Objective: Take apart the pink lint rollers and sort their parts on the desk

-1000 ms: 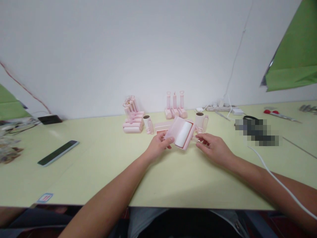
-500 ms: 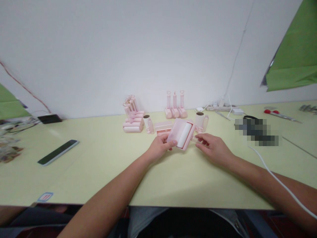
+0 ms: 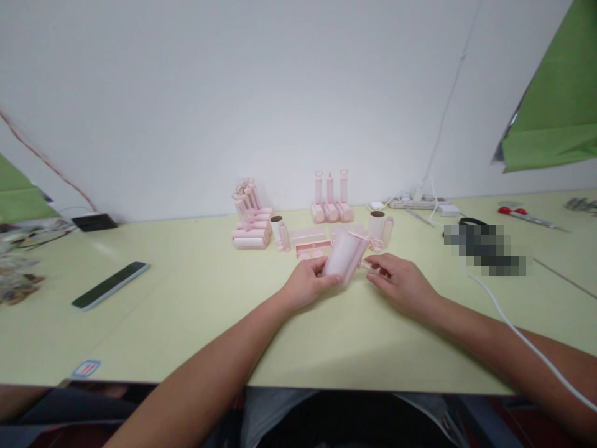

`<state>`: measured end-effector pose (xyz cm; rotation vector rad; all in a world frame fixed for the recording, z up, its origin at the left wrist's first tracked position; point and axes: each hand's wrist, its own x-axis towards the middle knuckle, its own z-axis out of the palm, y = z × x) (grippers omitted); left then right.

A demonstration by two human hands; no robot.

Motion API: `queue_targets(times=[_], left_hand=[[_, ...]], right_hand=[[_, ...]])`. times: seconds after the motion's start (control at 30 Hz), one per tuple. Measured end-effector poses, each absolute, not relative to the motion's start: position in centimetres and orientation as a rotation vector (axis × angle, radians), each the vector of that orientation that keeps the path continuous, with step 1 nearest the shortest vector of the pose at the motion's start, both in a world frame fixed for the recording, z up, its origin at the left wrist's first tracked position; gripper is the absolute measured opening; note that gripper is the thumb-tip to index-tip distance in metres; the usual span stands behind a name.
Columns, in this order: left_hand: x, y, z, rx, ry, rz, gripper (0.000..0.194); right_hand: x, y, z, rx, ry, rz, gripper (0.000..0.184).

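My left hand (image 3: 308,283) grips the body of a pink lint roller (image 3: 344,255), thumb on its near end. Its pale cover now lies over the white roll. On the right, my right hand (image 3: 403,283) pinches the short translucent handle (image 3: 370,266) that sticks out of the roller's side. The roller is tilted and held just above the table. Behind it lies an open pink case (image 3: 312,247), partly hidden by the roller. A white paper roll (image 3: 377,225) stands beside a pink handle piece at the right, and another white roll (image 3: 276,229) stands left of the case.
Several pink lint rollers (image 3: 250,241) are lined up at the back left, and three more (image 3: 330,213) stand by the wall. A phone (image 3: 111,286) lies left. A power strip (image 3: 415,203), red-handled scissors (image 3: 527,214) and a white cable (image 3: 517,336) are on the right.
The cover has swung over the white roll, which showed inside the body before. The roller has shifted slightly right in my hands, uncovering more of the open case behind.
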<state>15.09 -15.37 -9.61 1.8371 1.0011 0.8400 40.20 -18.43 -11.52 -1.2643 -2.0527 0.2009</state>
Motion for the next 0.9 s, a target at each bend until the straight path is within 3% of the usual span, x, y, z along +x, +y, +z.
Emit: queue_targets(times=[0.4,0.53,0.6,0.77,0.9], left_hand=[[15.0,-15.5,-9.2,2.047,1.063,0.769,0.046],[15.3,-16.7,-7.8,2.331,1.170,0.966,0.084],[15.9,-17.8,-7.0,2.586,1.242,1.046,0.092],[17.7,-20.2,-6.0,3.138,1.213,0.840,0.056],[17.8,-20.1,-5.9,3.248,1.282,0.735,0.049]], right_hand=[[39.8,-18.7,-11.3,-1.235,-2.033,0.339,0.035],[39.5,-18.4,-11.1,-1.248,-1.834,0.600,0.034],[39.4,-18.3,-11.1,-1.201,-1.725,0.781,0.036],[39.0,-18.8,-10.3,-1.100,-1.498,1.257,0.037],[38.9,-19.4,-9.7,-1.001,-1.483,1.522,0.034]])
